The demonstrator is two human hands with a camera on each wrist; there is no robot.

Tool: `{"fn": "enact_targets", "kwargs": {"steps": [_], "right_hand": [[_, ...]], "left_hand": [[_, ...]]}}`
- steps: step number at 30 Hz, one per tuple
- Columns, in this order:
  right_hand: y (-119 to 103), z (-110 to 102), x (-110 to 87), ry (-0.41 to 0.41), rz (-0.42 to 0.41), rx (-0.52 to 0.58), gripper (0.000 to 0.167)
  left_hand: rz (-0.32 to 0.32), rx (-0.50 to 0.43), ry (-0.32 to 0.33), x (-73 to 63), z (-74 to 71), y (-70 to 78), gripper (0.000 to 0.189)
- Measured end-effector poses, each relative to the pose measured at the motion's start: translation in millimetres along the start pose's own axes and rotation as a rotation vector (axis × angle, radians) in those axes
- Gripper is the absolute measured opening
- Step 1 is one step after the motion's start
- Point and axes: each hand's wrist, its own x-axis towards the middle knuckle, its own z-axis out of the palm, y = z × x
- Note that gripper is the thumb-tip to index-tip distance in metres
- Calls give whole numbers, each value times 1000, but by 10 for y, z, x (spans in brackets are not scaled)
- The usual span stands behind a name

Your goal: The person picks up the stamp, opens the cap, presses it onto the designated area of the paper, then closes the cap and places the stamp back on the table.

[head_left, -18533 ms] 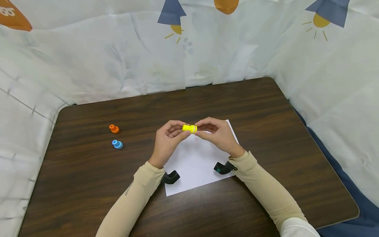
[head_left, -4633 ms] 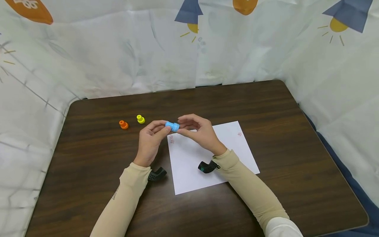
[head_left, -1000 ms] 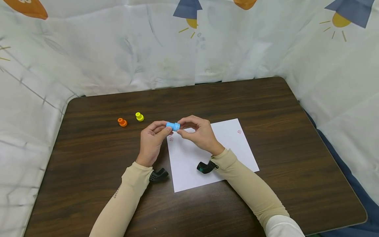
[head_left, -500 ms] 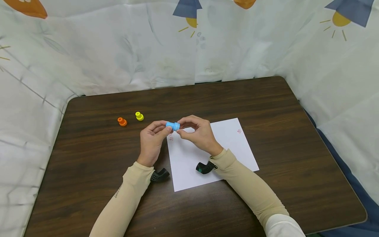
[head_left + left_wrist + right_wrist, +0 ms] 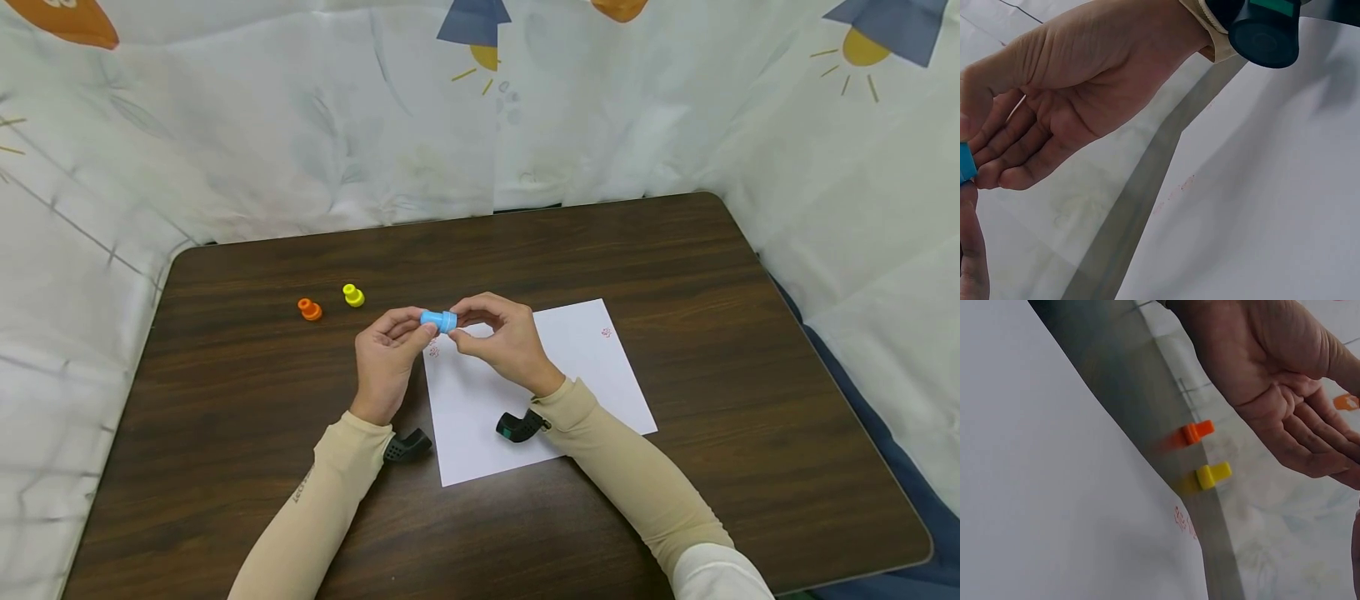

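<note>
A small blue stamp (image 5: 438, 322) is held in the air between both hands, above the far left edge of the white paper (image 5: 540, 392). My left hand (image 5: 386, 358) pinches its narrow end with thumb and fingers. At its wider end, my right hand (image 5: 510, 342) pinches with thumb and fingertips. In the left wrist view only a piece of the blue stamp (image 5: 966, 164) shows at the left border. An orange stamp (image 5: 310, 310) and a yellow stamp (image 5: 354, 296) stand upright on the table, left of the hands.
Small red prints (image 5: 606, 332) mark the paper's far right corner, and more red prints (image 5: 433, 352) lie at its far left corner, partly behind the left fingers. The dark wood table (image 5: 225, 400) meets a white patterned curtain (image 5: 300, 142) at the back.
Earlier both hands held the yellow stamp; it now stands beside the orange one, and the blue stamp is in the hands. The right fingers have closed onto it. The last second shows hardly any movement.
</note>
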Motion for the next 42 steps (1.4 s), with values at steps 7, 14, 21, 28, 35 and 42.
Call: {"fn": "enact_targets", "kwargs": {"steps": [7,14,21,28,35,42], "right_hand": [[-13,7,5,-5,-16,3,26],[-18,-6,6,-19,-36,-20,26],[-6,-20,9,-20,-59,-46,24],[3,-21,15,-17,-103,-52,22],[24,-28,9,-12,-129,-68,22],[14,-18,7,-13,-148,-88,22]], "left_hand": [[22,-4,-6,-11,-6,-4,22],[10,5,-18,-7,-10,-4,20],[-4,18,-26,4,-11,-11,18],[-16,16,-22,-1,-4,-4,20],[-16,12,-24,-7,11,5,21],[-17,-8,-28,-14,5,0,23]]}}
